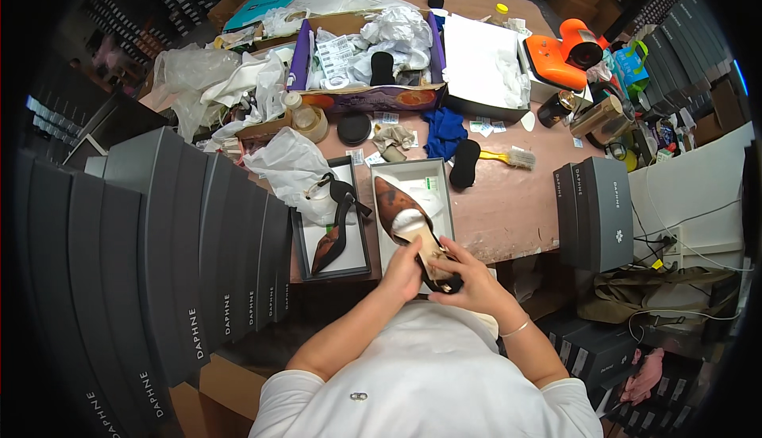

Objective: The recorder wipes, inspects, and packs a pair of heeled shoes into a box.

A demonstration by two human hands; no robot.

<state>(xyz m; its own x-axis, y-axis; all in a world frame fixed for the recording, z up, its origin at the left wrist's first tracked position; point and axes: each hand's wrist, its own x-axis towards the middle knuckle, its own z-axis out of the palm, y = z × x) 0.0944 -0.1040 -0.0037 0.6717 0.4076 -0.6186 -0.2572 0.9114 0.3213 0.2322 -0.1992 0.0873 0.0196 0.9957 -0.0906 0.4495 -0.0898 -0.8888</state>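
Observation:
A pointed shoe point(394, 204) with a brown and black patterned toe is held over an open grey box point(446, 217) with a white inside. White paper padding point(410, 220) sits in the front of the shoe. My left hand point(403, 271) grips the shoe's side, its thumb on the pale insole. My right hand point(474, 281) has its fingers at the black heel end, near a small shiny part. What the fingertips pinch there is too small to tell. Just left, the matching shoe point(331, 246) lies on its side in another shoebox part point(361, 259), beside crumpled white tissue point(290, 172).
Tall stacks of dark shoeboxes point(171, 255) rise at the left. More shoeboxes point(607, 216) stand at the table's right edge. A yellow-handled brush point(508, 158), black pad point(465, 163) and blue cloth point(444, 133) lie ahead. Behind are a purple carton point(365, 98) and an orange device point(557, 63).

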